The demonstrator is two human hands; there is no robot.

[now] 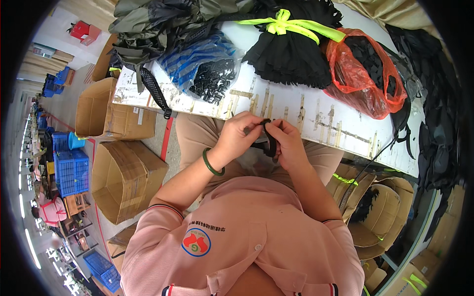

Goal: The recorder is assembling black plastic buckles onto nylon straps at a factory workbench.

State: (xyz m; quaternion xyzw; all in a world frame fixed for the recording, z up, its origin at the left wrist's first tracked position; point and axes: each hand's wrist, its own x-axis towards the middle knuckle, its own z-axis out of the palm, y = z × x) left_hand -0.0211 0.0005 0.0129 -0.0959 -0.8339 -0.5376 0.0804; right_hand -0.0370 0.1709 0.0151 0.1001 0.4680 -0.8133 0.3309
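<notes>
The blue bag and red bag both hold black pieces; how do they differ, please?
The blue bag is striped; the red bag is not. The blue bag lies left of the black bundle, the red bag right of it. The blue bag's pieces look smaller than the red bag's. Both are open plastic bags on the table.

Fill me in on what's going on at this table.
A person in a pink shirt is working a black strap between the fingers of both hands, left hand and right hand, at the near edge of a worn white table. Beyond them on the table lie a blue-striped bag with small black pieces, a black bundle tied with a neon-yellow band, and an open red bag holding black pieces.
</notes>
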